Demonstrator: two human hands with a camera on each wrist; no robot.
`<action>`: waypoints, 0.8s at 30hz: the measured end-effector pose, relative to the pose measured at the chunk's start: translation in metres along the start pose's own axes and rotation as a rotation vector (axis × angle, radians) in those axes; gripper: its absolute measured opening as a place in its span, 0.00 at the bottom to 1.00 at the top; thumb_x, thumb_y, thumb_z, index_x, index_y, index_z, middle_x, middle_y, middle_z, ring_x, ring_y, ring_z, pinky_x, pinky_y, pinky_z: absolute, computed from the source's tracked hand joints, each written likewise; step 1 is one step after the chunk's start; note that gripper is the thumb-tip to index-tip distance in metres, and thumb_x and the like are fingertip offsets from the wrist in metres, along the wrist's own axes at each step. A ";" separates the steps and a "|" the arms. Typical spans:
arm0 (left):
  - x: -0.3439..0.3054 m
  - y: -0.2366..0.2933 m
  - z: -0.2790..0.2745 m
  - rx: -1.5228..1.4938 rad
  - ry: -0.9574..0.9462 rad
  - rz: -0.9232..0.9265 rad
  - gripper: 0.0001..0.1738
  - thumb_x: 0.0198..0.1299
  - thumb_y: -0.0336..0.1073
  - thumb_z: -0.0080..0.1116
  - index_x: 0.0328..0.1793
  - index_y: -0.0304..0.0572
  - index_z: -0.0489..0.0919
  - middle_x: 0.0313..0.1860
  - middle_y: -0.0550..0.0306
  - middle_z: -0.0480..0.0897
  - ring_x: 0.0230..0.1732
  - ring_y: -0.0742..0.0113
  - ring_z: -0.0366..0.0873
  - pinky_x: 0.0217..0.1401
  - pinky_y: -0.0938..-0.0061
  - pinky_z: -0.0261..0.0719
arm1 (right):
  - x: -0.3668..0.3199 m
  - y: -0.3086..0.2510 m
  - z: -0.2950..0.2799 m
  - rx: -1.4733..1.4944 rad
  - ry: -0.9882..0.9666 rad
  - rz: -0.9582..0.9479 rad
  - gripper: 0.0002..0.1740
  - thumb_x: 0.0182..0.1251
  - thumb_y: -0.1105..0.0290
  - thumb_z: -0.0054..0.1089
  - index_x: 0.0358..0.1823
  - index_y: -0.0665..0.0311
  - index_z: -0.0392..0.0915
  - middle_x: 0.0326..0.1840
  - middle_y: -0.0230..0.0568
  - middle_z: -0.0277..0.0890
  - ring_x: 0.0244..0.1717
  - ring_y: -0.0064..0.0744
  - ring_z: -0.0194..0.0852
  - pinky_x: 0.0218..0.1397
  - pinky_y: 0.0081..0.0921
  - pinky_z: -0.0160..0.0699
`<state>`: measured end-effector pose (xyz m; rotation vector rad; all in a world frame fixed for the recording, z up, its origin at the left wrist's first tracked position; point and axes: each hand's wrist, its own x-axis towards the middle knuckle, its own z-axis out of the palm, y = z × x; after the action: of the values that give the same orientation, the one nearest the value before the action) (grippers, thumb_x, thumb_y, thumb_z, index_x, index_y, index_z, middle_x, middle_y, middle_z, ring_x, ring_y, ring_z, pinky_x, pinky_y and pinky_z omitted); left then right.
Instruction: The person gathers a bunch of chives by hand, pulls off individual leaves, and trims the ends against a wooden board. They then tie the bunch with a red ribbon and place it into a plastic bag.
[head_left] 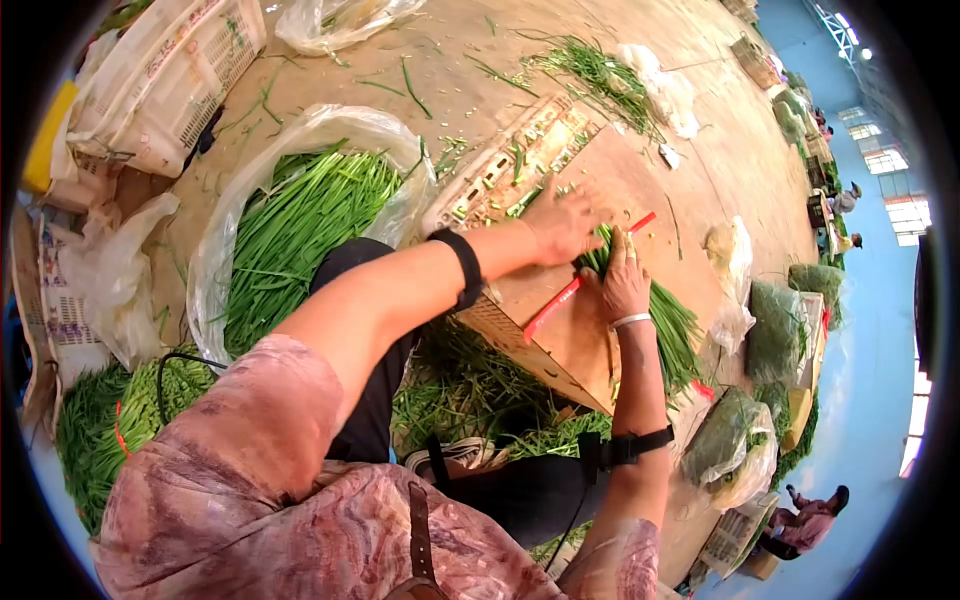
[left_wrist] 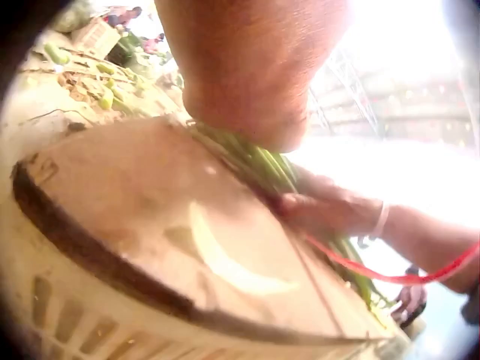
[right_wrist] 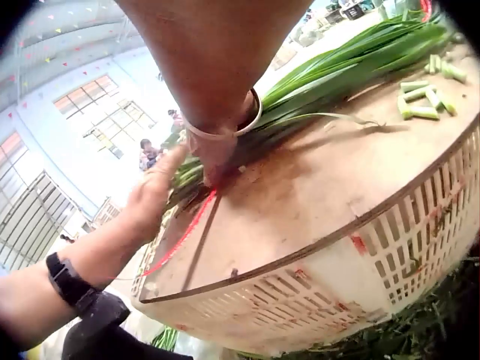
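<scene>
A bundle of long green stalks lies across a brown board set on a crate. My right hand, with a bracelet at its wrist, grips the bundle near its cut end, the thumb along its side; the palm side is hidden. My left hand is at that end, fingers extended against the stalks. A red strip runs under the bundle, sticking out on both sides. In the left wrist view the strip hangs past the right hand. The right wrist view shows the left hand's fingers beside the stalks.
Cut stalk pieces lie on the board. A slotted crate with scraps stands beyond it. At left, a plastic-lined container holds more greens. Leaves cover the floor below the board. Wrapped bundles and a seated person are at right.
</scene>
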<state>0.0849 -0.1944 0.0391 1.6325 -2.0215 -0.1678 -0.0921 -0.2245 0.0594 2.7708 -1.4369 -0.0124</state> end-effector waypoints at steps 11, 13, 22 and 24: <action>0.006 -0.009 0.012 -0.708 0.449 -0.388 0.38 0.65 0.59 0.35 0.64 0.28 0.63 0.65 0.36 0.63 0.67 0.48 0.60 0.69 0.65 0.56 | -0.002 -0.005 -0.014 0.076 0.034 -0.032 0.49 0.50 0.47 0.62 0.69 0.59 0.49 0.63 0.54 0.60 0.58 0.53 0.63 0.60 0.49 0.59; 0.008 -0.015 -0.012 -0.722 0.264 -0.464 0.32 0.65 0.54 0.39 0.62 0.30 0.65 0.63 0.36 0.66 0.64 0.49 0.64 0.66 0.64 0.59 | 0.000 -0.002 -0.012 0.107 0.056 -0.072 0.50 0.49 0.48 0.64 0.69 0.60 0.47 0.58 0.57 0.66 0.53 0.57 0.68 0.55 0.48 0.64; -0.085 -0.145 -0.154 -0.582 0.141 -0.301 0.19 0.56 0.44 0.58 0.47 0.38 0.80 0.43 0.55 0.82 0.39 0.70 0.77 0.43 0.73 0.75 | -0.004 -0.009 -0.027 0.035 -0.096 -0.020 0.58 0.47 0.45 0.64 0.73 0.48 0.34 0.71 0.56 0.47 0.70 0.55 0.48 0.64 0.62 0.48; -0.146 -0.196 -0.158 -0.527 0.178 -0.574 0.15 0.54 0.40 0.60 0.42 0.36 0.80 0.34 0.58 0.81 0.33 0.75 0.73 0.37 0.76 0.72 | -0.007 -0.014 -0.034 -0.011 -0.033 -0.017 0.60 0.46 0.41 0.63 0.73 0.48 0.33 0.71 0.59 0.46 0.70 0.57 0.47 0.64 0.63 0.47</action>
<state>0.3490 -0.0725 0.0450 1.7407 -1.1919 -0.6708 -0.0840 -0.2104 0.0927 2.7871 -1.4162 -0.0667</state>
